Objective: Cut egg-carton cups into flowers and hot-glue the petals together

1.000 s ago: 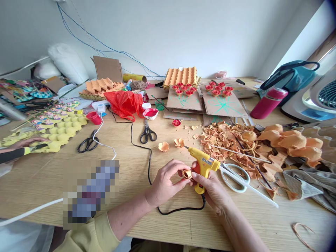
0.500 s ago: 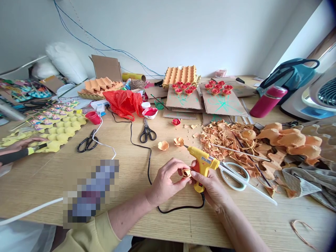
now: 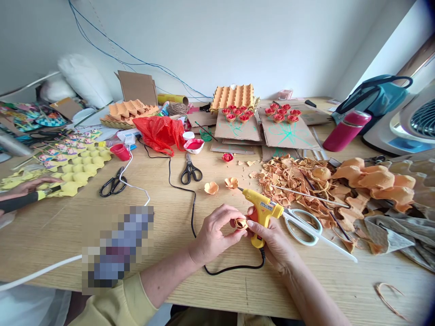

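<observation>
Between the thumb and fingers of my left hand (image 3: 219, 231) is a small orange egg-carton flower (image 3: 241, 223), curled like a cup. My right hand (image 3: 272, 237) is closed around the handle of a yellow hot glue gun (image 3: 261, 209), and its thumb touches the flower's right side. The gun's nozzle points up and left, close to an open orange egg-carton cup (image 3: 231, 183) on the table. Another orange cup (image 3: 211, 188) lies to its left. A black cord runs from the gun's base across the wood.
Orange carton scraps (image 3: 288, 181) and white-handled scissors (image 3: 303, 227) lie at right, beside a pink bottle (image 3: 346, 131). Red flowers stand on cardboard (image 3: 238, 131) behind. Black scissors (image 3: 190, 172) and a bowl of red paint (image 3: 194, 145) sit mid-table. A co-worker's hand (image 3: 29, 186) is at far left.
</observation>
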### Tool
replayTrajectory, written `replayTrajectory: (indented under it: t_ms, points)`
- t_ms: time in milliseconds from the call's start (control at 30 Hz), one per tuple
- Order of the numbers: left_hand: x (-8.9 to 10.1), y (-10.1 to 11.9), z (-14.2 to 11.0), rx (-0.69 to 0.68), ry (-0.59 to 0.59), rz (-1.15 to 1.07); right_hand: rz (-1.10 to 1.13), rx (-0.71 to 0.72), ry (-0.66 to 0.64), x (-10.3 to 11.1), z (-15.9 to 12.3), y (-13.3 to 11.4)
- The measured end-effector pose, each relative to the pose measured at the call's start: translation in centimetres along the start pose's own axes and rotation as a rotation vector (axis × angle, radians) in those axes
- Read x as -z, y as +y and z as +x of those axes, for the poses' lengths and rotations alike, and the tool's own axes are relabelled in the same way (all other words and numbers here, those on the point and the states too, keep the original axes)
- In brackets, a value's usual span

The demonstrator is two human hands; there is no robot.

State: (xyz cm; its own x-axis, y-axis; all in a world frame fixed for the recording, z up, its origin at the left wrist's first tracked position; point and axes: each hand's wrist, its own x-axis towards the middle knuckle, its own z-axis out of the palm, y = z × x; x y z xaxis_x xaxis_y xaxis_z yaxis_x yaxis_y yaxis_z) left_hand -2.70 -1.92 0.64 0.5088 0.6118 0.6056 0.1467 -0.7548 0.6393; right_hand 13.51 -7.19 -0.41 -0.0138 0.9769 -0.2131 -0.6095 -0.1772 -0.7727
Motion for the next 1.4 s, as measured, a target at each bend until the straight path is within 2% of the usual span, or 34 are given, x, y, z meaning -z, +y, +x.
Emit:
replayTrajectory:
  t_ms: [433, 633, 800, 1100, 1400]
  points:
    - [-0.02, -0.30, -0.02, -0.076, -0.007, 0.007, -0.021, 0.001, -0.026, 0.35, 0.13, 0.11]
    - [0.20, -0.10, -0.02, -0.014, -0.022, 0.048, 0.009, 0.011, -0.044, 0.42, 0.28, 0.23]
    - [0.19, -0.18, -0.11, 0.032, -0.034, 0.019, 0.007, 0.029, -0.022, 0.33, 0.32, 0.18]
    - [0.14, -0.17, 0.05, 0.020, -0.025, 0.012, -0.014, 0.009, -0.018, 0.29, 0.34, 0.23]
    - [-0.51, -0.53, -0.07, 0.002, -0.019, 0.010, -0.087, -0.012, 0.063, 0.46, 0.08, 0.08]
